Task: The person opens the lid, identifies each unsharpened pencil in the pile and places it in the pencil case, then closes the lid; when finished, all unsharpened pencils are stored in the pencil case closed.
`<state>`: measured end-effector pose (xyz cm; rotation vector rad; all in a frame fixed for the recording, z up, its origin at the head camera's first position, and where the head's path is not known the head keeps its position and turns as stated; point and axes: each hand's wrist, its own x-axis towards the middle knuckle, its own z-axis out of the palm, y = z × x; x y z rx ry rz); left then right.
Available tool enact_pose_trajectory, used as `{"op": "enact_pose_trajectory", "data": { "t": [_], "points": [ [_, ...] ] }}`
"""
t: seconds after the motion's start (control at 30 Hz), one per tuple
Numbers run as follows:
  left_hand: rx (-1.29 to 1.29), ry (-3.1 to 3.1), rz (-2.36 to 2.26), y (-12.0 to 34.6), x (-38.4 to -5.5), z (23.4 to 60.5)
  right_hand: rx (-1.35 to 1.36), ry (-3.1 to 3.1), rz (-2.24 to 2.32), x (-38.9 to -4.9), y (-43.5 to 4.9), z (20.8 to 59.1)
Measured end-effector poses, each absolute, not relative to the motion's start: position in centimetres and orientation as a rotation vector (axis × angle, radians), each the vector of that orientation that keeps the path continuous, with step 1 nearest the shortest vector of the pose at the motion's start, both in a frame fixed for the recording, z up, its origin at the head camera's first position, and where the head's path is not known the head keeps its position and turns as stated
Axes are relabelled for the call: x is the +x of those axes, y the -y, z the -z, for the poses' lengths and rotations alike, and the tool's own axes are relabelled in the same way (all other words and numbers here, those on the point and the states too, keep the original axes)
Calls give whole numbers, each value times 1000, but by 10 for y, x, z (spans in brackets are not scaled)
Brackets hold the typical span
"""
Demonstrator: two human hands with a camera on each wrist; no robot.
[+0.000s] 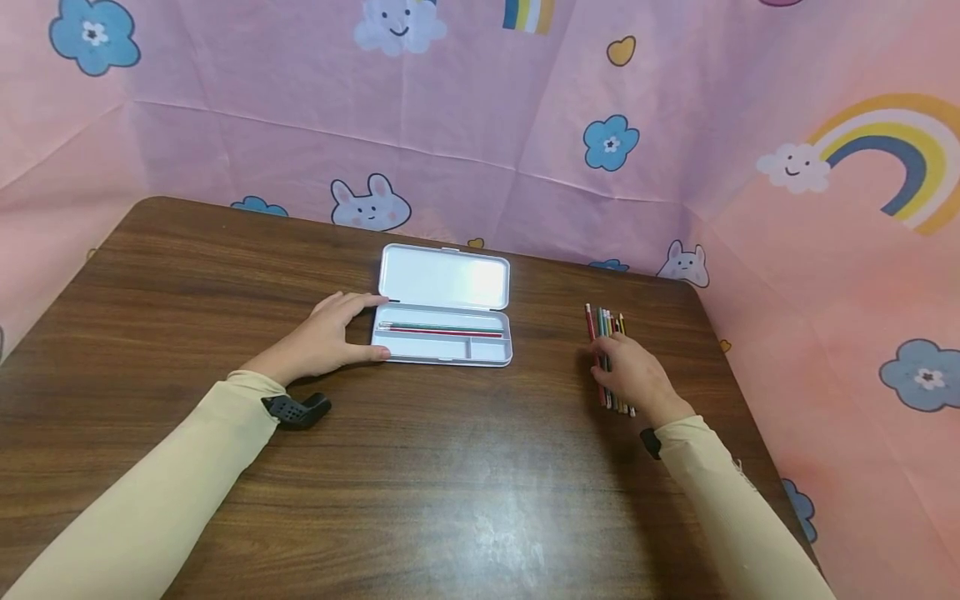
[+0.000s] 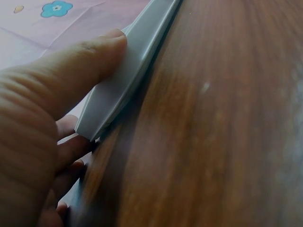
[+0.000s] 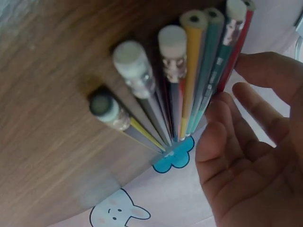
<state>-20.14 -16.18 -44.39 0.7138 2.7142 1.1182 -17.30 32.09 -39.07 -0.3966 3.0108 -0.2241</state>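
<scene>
A white pencil case [image 1: 491, 350] lies with its lid [image 1: 442, 279] raised toward the back. Inside, in the long rear compartment, are a red pencil [image 1: 450, 332] and a green pencil [image 1: 450, 325]. My left hand [image 1: 322, 337] grips the case's left end, thumb along the front wall [image 2: 128, 61] and fingers toward the back. To the right, several pencils [image 1: 603, 321] lie side by side, some with white erasers. My right hand [image 1: 633, 371] is over them, its fingertips at the leftmost red pencil [image 3: 236, 49]; no pinch shows.
The brown wooden table [image 1: 450, 467] ends at a pink curtain [image 1: 465, 117] with printed clouds and rabbits behind and on both sides. The case's front part also has a small compartment [image 1: 489, 350] at right. Dark bands [image 1: 296, 410] sit on both wrists.
</scene>
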Motion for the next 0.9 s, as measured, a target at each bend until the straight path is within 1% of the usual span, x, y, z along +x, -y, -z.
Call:
{"op": "enact_pose_trajectory", "data": {
  "t": [0.27,0.5,0.6,0.9],
  "points": [
    [718,-2717,-1118,163,-202,446,-515,-2956,295,-176,-315,393],
    [722,-2714,-1102,163,-201,445,-363,-2927,343,-178,-308,393],
    [723,-2717,-1099,163,-200,444,-337,-2914,401,-178,-302,392],
    [714,-2706,-1102,163,-200,441,-397,-2973,378,-181,-280,394]
  ]
}}
